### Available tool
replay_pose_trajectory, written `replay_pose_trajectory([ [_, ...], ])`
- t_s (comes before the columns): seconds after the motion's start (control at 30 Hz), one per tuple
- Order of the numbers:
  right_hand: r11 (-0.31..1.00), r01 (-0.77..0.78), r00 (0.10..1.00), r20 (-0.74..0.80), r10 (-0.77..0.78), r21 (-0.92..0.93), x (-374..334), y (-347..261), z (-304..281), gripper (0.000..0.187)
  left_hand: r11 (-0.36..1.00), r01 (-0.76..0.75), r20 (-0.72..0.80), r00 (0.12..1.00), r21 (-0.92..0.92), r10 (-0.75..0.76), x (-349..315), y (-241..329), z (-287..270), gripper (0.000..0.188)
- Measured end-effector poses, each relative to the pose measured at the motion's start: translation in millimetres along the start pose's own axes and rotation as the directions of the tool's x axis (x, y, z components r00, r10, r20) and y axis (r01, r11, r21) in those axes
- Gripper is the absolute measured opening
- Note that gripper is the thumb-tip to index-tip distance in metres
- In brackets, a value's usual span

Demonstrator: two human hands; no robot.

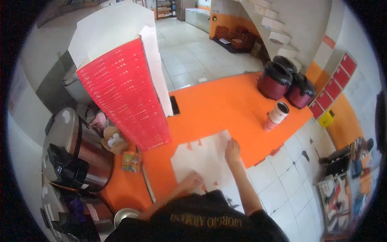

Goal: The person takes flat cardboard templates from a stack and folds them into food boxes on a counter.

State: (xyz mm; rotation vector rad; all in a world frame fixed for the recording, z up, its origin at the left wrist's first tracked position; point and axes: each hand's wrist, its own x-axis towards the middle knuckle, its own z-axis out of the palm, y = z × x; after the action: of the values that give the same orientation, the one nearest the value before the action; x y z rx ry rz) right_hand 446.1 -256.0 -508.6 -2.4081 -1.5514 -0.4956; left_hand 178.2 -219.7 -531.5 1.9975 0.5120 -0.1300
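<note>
A white flat cardboard box blank [203, 155] with small notches lies on the orange table in front of me. My right hand [232, 151] is closed on its right edge, near the far corner. At the near left part of the blank rests my left hand [192, 180]; its fingers are blurred, so I cannot make out their grip. Left of the blank rises a tall stack of red cardboard box blanks [125, 92], with white undersides showing at the top and along the right side.
Stacked paper cups [279, 113] stand on the orange table [213, 105], right of the blank. Dark red cookers [275, 82] fill its far right corner. On the left are a large steel cooker [94, 151], a colourful small packet [131, 162] and a metal bowl [125, 215]. Stairs [278, 28] rise beyond.
</note>
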Motion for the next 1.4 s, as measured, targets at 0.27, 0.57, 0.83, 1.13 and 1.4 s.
replay_pose_trajectory([
  [0.27, 0.803, -0.108, 0.993, 0.018, 0.121, 0.586, 46, -33, -116, 0.013, 0.952, -0.121, -0.184, 0.98, -0.281, 0.071, -2, 4, -9, 0.04],
  [0.57, 0.586, 0.552, 0.831, -0.327, -0.451, 0.593, -30, -57, -250, 0.021, 0.353, -0.194, -0.249, 0.961, -0.915, -0.118, -40, 168, -97, 0.072],
  [0.83, 0.557, 0.526, 0.817, -0.2, -0.541, 0.642, -41, -70, -245, 0.027, 0.54, -0.293, -0.359, 0.933, -0.789, -0.018, -31, 177, -110, 0.044],
  [1.13, 0.618, 0.287, 0.91, -0.41, 0.063, 0.732, -30, -81, -265, 0.034, 0.671, -0.508, -0.595, 0.794, -0.54, 0.123, -34, 206, -86, 0.03],
  [1.4, 0.74, 0.399, 0.851, -0.519, -0.079, 0.541, -30, -79, -258, 0.029, 0.5, -0.53, -0.526, 0.834, -0.685, 0.165, -41, 204, -81, 0.026],
])
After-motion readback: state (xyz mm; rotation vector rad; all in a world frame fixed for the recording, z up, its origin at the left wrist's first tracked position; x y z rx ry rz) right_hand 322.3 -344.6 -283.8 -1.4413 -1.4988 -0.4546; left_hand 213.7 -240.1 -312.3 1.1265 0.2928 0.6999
